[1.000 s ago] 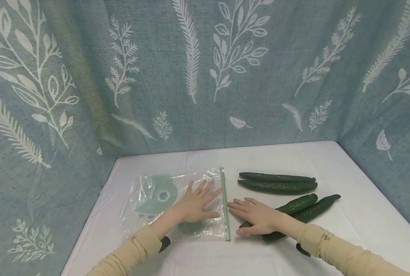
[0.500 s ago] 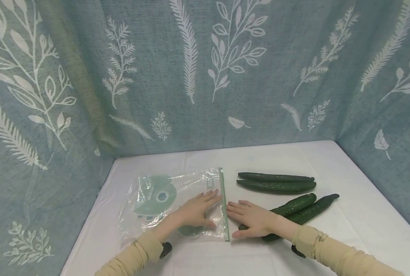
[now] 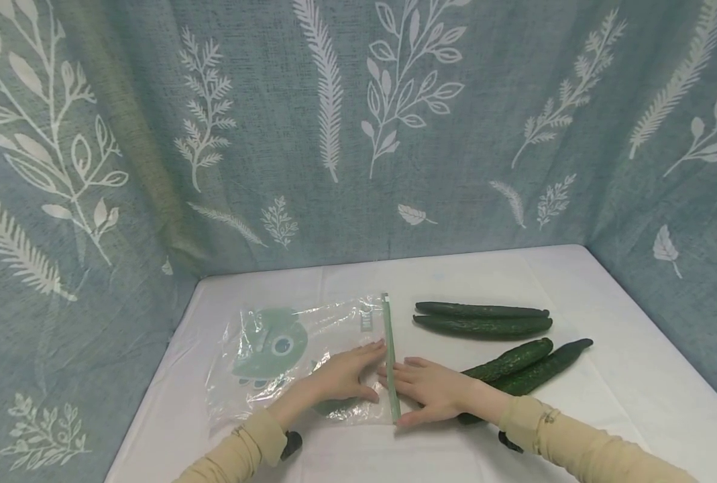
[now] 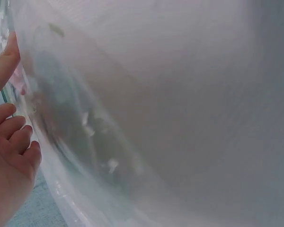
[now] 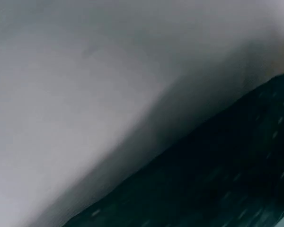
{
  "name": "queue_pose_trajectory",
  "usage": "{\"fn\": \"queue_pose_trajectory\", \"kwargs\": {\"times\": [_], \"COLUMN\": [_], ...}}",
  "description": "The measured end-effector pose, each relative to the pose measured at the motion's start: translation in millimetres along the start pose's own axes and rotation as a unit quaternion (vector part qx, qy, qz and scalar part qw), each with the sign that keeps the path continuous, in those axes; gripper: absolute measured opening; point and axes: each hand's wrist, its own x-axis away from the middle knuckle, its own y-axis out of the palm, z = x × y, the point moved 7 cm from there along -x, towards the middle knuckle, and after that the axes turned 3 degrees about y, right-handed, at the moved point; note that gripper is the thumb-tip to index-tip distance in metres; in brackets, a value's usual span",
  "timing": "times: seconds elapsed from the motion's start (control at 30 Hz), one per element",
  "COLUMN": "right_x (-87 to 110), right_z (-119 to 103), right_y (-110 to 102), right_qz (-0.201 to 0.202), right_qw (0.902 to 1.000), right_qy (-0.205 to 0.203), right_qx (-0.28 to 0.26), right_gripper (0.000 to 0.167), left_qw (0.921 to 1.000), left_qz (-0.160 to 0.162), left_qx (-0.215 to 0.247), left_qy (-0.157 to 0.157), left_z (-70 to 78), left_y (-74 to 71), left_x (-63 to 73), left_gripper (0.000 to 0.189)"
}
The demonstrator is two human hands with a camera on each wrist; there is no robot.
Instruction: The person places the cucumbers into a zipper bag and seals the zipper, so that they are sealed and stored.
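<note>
A clear zip bag [image 3: 334, 318] with a green animal print and a green zip strip [image 3: 388, 335] lies flat, its strip facing right. My left hand [image 3: 346, 372] rests on the bag near the strip; in the left wrist view the same hand [image 4: 12, 142] shows at the edge of the clear plastic. From the right, my right hand [image 3: 436, 389] meets the strip with extended fingers, and the strip crosses over their tips. Its thumb is by the strip's lower end. Two crossed cucumbers [image 3: 515, 365] lie partly beneath the right wrist; a dark green cucumber [image 5: 203, 179] fills the right wrist view's lower corner.
Another pair of cucumbers [image 3: 481, 318] lies side by side behind the right hand. Everything is on a white-covered table [image 3: 455, 275]. A blue curtain [image 3: 273, 134] with white leaf patterns stands around the back and sides.
My left hand has drawn back toward me and its spread fingers have come together. My right hand has moved left, off the cucumbers, until its fingertips reach the bag's strip.
</note>
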Motion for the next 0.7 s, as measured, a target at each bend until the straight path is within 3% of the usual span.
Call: {"fn": "queue_pose_trajectory", "kwargs": {"times": [0.47,0.7], "right_x": [-11.0,-9.2], "right_z": [-6.0,-5.2], "right_y": [6.5,7.2], "right_qz": [-0.006,0.000], "right_qw": [0.9985,0.9988], "right_qy": [-0.020,-0.020], "right_qx": [0.051,0.045], "right_gripper": [0.085,0.085], "left_qw": [0.9997,0.9990], "left_qz": [0.010,0.027], "left_qx": [0.022,0.036], "left_qy": [0.009,0.008], "left_z": [-2.9,-1.6], "left_y": [2.3,2.2], "left_x": [-2.4,-3.2], "left_gripper": [0.080,0.073]}}
